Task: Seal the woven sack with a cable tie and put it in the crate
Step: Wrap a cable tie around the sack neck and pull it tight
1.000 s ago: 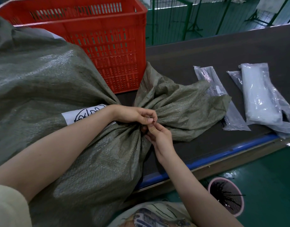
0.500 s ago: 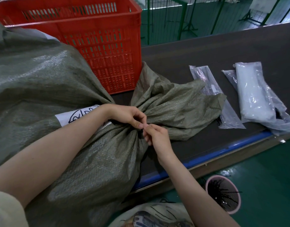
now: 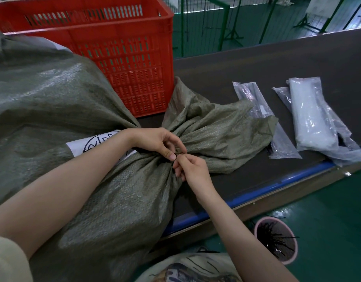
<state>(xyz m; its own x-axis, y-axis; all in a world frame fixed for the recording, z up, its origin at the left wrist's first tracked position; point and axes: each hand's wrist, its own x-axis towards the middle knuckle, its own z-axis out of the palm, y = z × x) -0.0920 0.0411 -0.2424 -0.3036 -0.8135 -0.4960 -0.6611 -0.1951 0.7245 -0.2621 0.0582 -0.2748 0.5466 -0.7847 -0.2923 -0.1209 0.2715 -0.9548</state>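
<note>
A large grey-green woven sack lies on its side on the dark table, its mouth gathered into a neck with the loose end fanning out to the right. My left hand pinches the neck from above. My right hand pinches it from below, fingertips touching the left thumb. A thin dark cable tie shows as a short sliver between the fingertips; most of it is hidden. The red slotted crate stands behind the sack at the back left.
Two clear plastic packets lie on the table to the right. A blue strip edges the table front. A pink bin holding black cable ties stands on the green floor below. Green fencing rises behind.
Both hands have stayed at the sack's neck, with small finger shifts. The left thumb now presses down beside the right fingertips. The sack and crate have not moved.
</note>
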